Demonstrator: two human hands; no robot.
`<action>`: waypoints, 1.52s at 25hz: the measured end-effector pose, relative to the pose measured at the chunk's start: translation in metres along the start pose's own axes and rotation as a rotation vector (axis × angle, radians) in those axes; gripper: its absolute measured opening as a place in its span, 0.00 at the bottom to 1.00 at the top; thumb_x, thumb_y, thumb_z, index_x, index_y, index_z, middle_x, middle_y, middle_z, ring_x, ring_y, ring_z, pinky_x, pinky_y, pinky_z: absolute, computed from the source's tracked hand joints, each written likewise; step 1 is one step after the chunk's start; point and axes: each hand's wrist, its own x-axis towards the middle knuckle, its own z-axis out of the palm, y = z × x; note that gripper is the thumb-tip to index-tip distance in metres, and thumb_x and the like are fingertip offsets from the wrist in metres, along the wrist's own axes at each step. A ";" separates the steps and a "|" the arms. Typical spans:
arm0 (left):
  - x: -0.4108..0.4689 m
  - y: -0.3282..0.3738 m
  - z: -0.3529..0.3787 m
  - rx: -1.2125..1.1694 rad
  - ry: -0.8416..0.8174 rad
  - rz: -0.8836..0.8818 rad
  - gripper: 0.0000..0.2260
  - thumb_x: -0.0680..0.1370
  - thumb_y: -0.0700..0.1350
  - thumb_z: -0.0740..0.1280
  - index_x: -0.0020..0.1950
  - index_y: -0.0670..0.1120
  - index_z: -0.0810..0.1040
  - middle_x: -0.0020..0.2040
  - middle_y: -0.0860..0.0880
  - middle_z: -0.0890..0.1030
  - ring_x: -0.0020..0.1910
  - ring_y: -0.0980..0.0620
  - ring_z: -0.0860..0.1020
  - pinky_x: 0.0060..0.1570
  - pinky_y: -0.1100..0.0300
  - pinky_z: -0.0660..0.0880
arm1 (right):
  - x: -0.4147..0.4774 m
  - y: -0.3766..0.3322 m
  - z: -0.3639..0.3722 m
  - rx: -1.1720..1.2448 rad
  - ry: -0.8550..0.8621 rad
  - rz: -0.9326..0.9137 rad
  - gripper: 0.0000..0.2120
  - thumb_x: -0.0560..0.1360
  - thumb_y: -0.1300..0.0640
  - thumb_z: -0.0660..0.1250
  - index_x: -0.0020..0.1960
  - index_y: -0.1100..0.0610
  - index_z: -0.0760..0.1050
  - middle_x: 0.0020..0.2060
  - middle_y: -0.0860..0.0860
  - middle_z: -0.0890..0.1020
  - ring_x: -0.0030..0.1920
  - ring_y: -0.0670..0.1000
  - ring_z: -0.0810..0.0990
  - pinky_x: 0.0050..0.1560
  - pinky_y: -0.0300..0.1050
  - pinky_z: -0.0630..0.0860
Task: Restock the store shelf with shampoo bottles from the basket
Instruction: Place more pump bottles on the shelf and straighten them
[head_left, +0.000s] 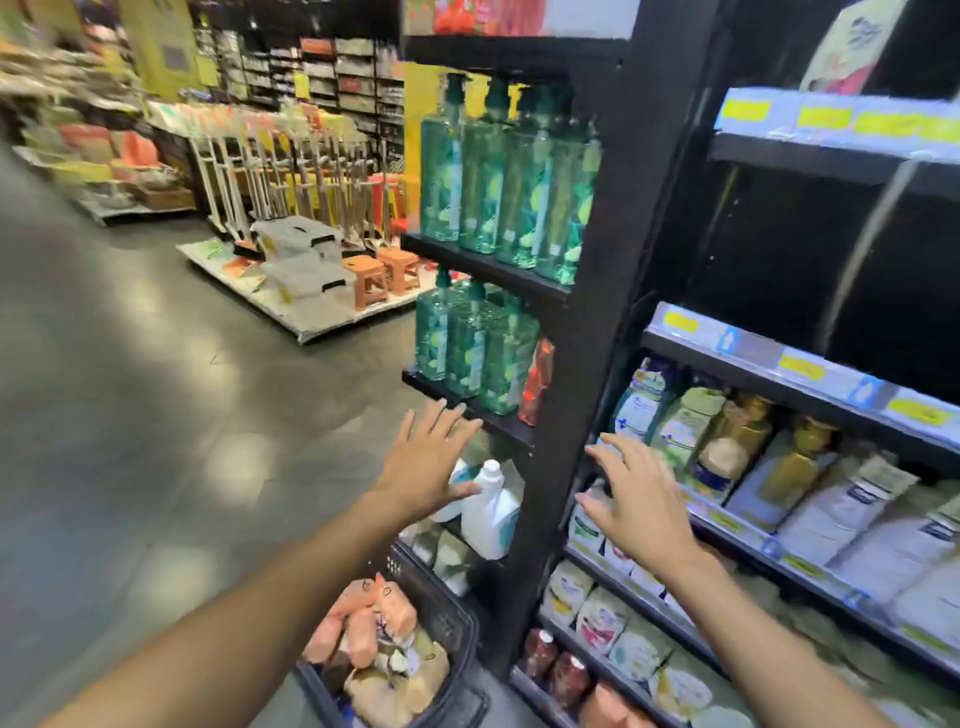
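Left hand (427, 462) spread wide, holding nothing, right hand (641, 501) likewise wide and unladen, both raised before the black shelf (613, 234), peach and beige bottles (371, 623) lying in the basket (444, 616) on the floor (156, 415) below, green pump bottles (509, 171) shelved above.

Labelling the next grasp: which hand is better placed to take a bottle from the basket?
Probably left. The left hand hovers open nearly above the basket; the right hand, also open, sits further right by the shelf.
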 end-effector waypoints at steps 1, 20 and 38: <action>-0.014 -0.023 0.008 0.000 -0.031 -0.038 0.42 0.76 0.69 0.67 0.84 0.55 0.55 0.85 0.49 0.54 0.84 0.45 0.49 0.80 0.39 0.48 | 0.005 -0.019 0.015 0.020 -0.025 -0.026 0.29 0.70 0.42 0.76 0.68 0.51 0.76 0.68 0.50 0.75 0.69 0.56 0.73 0.66 0.56 0.72; -0.065 -0.219 0.231 -0.121 -0.556 -0.373 0.39 0.79 0.66 0.65 0.84 0.55 0.52 0.85 0.50 0.50 0.84 0.46 0.46 0.81 0.40 0.47 | 0.081 -0.133 0.356 0.254 -0.651 -0.070 0.27 0.71 0.43 0.69 0.68 0.52 0.75 0.65 0.50 0.76 0.65 0.56 0.75 0.65 0.55 0.74; -0.115 -0.268 0.601 -0.414 -0.840 -0.109 0.37 0.79 0.65 0.65 0.83 0.53 0.56 0.84 0.47 0.57 0.83 0.43 0.54 0.79 0.42 0.58 | -0.112 -0.163 0.684 0.337 -1.306 0.855 0.34 0.73 0.47 0.69 0.75 0.55 0.63 0.64 0.59 0.78 0.61 0.61 0.80 0.56 0.46 0.76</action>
